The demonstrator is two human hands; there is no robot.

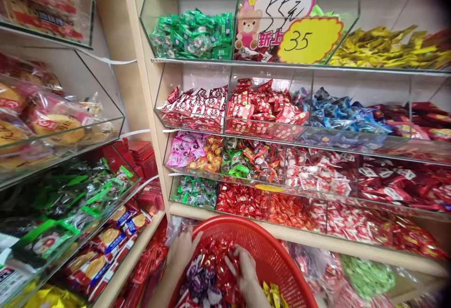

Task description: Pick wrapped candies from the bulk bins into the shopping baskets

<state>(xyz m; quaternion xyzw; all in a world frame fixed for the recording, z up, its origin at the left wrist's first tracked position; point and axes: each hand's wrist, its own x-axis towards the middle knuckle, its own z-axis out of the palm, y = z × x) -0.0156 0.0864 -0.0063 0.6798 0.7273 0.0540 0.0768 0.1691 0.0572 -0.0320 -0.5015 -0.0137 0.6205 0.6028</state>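
Note:
A round red plastic basket (282, 251) sits at the bottom middle, holding a heap of wrapped candies. Red shiny-wrapped candies (218, 254) lie toward its far side, purple-wrapped ones (202, 275) nearer me, and some yellow-wrapped ones (275, 294) at the right. My left hand (181, 249) is at the basket's left rim, thumb on the inner side and fingers over the edge, gripping it. Inside the basket, my right hand (245, 268) rests among the red candies with its fingers apart. Its fingertips touch the wrappers; no candy shows clearly held.
Glass-fronted shelves (229, 132) of sorted candies rise ahead, with a wooden ledge (299, 233) just behind the basket. Left are angled bins with packaged cakes (58, 127) and biscuits (105, 242). A yellow price sign (310, 40) hangs up top. Bagged goods (368, 273) lie lower right.

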